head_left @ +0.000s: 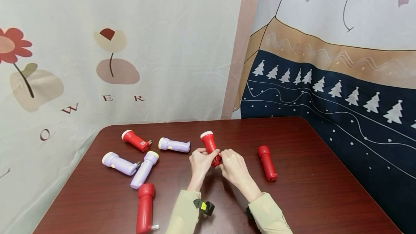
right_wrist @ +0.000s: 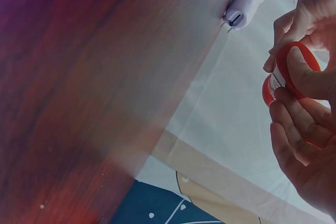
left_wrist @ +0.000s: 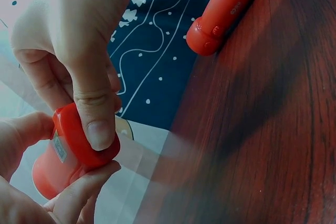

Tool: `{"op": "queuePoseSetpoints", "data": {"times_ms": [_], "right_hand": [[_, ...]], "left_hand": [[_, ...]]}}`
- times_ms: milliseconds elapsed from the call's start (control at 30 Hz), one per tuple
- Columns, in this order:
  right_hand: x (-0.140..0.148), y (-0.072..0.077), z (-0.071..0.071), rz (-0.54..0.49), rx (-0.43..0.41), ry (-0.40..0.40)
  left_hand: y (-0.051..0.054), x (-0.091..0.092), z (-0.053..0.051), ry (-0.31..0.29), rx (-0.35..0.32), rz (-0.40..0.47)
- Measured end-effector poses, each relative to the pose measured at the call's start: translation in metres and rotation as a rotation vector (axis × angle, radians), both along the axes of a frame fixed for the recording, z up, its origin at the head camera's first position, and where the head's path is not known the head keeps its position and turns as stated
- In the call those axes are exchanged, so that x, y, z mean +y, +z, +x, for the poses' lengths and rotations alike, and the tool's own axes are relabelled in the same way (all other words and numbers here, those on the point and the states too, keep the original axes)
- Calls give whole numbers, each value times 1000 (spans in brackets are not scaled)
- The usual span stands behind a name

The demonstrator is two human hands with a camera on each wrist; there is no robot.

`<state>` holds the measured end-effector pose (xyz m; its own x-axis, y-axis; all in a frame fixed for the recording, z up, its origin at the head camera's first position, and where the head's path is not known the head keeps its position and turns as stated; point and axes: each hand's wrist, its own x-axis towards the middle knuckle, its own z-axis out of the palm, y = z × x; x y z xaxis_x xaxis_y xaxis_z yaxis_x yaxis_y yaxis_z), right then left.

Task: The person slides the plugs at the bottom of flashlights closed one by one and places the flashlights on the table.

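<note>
A red flashlight (head_left: 208, 141) with a white rim is held above the table, its head pointing up and away. My left hand (head_left: 199, 162) grips its body, with thumb and fingers on opposite sides. At the tail end, my right hand (head_left: 234, 166) pinches the flashlight; in the left wrist view the right thumb (left_wrist: 100, 129) lies across the red end. A pale label (left_wrist: 59, 148) shows on the side of the body. In the right wrist view the two hands cover much of the flashlight (right_wrist: 283, 66).
Right of the hands lies another red flashlight (head_left: 268, 163). On the left are three lavender flashlights, one (head_left: 174, 145) near the back, two (head_left: 121, 164) (head_left: 144, 170) touching or nearly so. A red one (head_left: 135, 141) shows prongs; another red one (head_left: 145, 207) lies near the front.
</note>
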<state>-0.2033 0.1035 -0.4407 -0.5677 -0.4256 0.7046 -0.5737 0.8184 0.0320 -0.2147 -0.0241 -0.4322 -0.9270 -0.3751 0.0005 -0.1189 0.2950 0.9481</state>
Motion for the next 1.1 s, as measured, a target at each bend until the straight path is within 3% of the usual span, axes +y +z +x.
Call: {"op": "queuePoseSetpoints", "data": {"times_ms": [733,900,1100], "right_hand": [[2,0,0,25,-31,-20],[6,1,0,32,-96,-38],[13,8,0,60,-233,-60]], "left_hand": [[-2,2,-2,-7,1,-5],[-4,3,-3,-24,-5,-6],[-3,5,-3,-39,-22,-44]]}}
